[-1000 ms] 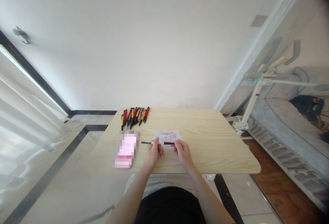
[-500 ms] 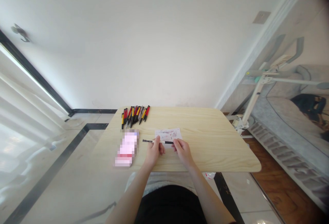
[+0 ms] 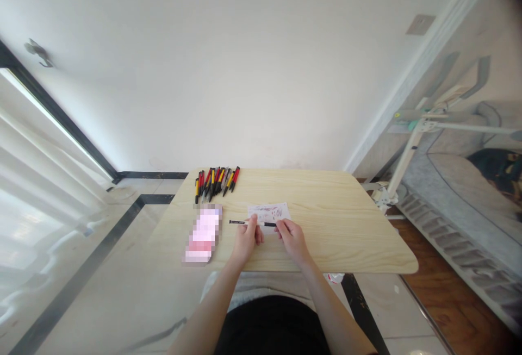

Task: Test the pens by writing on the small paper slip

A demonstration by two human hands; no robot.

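Note:
Both of my hands hold one thin black pen [image 3: 238, 222] level above a light wooden table [image 3: 334, 224]. My left hand [image 3: 246, 240] pinches the pen's middle with closed fingers. My right hand [image 3: 290, 238] grips its right end, also closed. Just behind the pen lies a small white paper [image 3: 269, 212] covered in coloured scribbles. A bunch of several red, yellow and black pens [image 3: 216, 180] lies at the table's far left edge.
A pink, blurred flat object [image 3: 203, 234] lies on the table left of my hands. A white stand [image 3: 402, 162] and a grey sofa [image 3: 468, 181] are off to the right. A white wall rises behind the table.
The hands and pen stay in the same grip; only the view has shifted slightly to the right.

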